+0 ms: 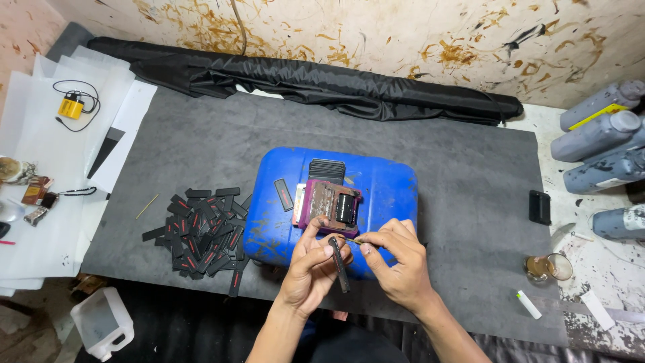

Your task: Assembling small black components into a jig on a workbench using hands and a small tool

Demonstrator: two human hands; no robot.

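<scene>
Left hand (310, 265) closed around a narrow black strip (340, 264), held upright over the near edge of a blue plastic canister (390, 185) lying flat on the grey mat (201, 134). Right hand (396, 259) pinches a thin stick (351, 238), tip touching the strip's top end. Just beyond the hands, a purple block-shaped jig (329, 205) sits on the canister. Left of the canister, a pile of black strips (201, 232). Grey bottles (598, 134) lie far right.
</scene>
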